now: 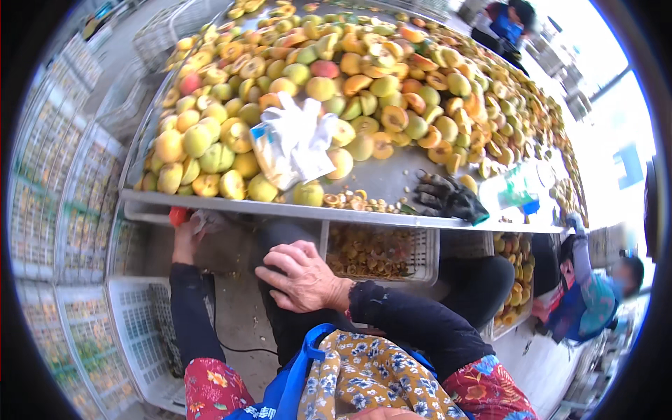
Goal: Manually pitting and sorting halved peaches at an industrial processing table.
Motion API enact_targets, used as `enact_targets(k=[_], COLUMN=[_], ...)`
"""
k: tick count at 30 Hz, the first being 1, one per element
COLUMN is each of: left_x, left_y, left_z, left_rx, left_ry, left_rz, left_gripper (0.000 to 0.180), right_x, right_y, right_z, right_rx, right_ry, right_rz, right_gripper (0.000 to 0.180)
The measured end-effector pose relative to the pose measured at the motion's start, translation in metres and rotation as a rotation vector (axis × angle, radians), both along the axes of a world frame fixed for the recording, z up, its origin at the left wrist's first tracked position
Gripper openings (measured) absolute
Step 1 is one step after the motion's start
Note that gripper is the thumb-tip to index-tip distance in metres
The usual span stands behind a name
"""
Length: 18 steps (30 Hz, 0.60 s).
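Note:
Under the near left edge of the metal table, my left hand [185, 239] closes on a small red object [179, 215] whose kind I cannot make out. A crumpled whitish piece [208, 222], perhaps plastic or paper, is against that hand. My right hand [302, 277] rests on my dark-trousered knee, its loosely bent fingers apart and nothing in them. Above, yellow peaches [217, 157], whole and halved, cover much of the table [392, 171]. White gloves [297, 136] lie on the fruit beside a packet, and a black glove [448, 196] lies near the front edge.
Beneath the table stands a crate [425, 262] of pitted fruit pieces; another fruit-filled crate [497, 315] is to its right. A pale crate [143, 336] sits at my left, beside stacked crates [42, 210]. A black cable [245, 348] crosses the floor. Co-workers are at right and far right.

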<state>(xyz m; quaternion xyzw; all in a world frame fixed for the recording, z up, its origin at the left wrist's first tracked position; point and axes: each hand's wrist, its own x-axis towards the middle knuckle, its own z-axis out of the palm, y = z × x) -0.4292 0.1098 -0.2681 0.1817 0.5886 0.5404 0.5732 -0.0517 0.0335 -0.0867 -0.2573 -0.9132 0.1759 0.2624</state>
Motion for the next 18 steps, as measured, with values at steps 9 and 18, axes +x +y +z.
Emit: enact_targets(k=[9, 18], left_x=[0.081, 0.178], left_y=[-0.057, -0.049], left_z=[0.091, 0.211], left_rx=[-0.102, 0.396], left_ry=[0.364, 0.716], left_rz=[-0.446, -0.387], left_gripper=[0.021, 0.019], right_x=[0.078, 0.307], right_y=[-0.019, -0.012], right_z=[0.048, 0.091], right_rx=[-0.209, 0.139], right_ry=[-0.121, 0.322], right_rz=[-0.083, -1.387], right_gripper=[0.063, 0.102])
